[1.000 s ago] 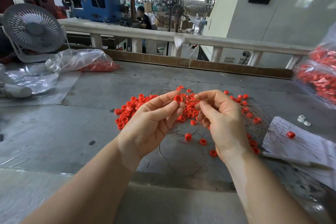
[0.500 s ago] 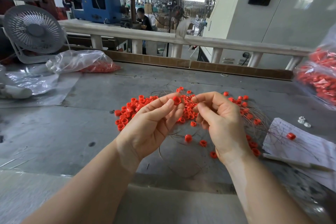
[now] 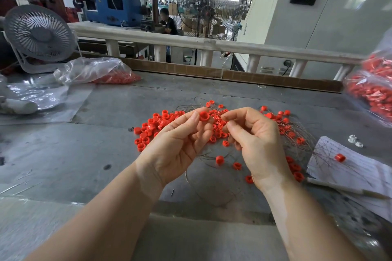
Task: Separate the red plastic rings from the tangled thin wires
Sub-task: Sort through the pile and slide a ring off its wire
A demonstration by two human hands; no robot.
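— Red plastic rings (image 3: 169, 125) lie heaped on the grey desk (image 3: 106, 137) at about eleven o'clock from the hands, with more still strung among the tangled thin wires (image 3: 297, 133) out toward two and four o'clock. Which step is this?

— One ring (image 3: 204, 116) is pinched at the fingertips of the left hand (image 3: 178, 144), held up at twelve o'clock. The right hand (image 3: 252, 133) has thumb and forefinger closed just beside it, apparently on a wire strand too fine to make out. I judge it the freeing of a single ring.

— What does the next move call for?

— Probably drawing the hands apart so the strand slips out, then dropping the ring onto the loose heap. Pull gently; the wire could drag neighbouring rings along.

— Any change from a second ago?

— Little. The grips look the same, and the ring has shifted slightly toward the right hand's fingers.
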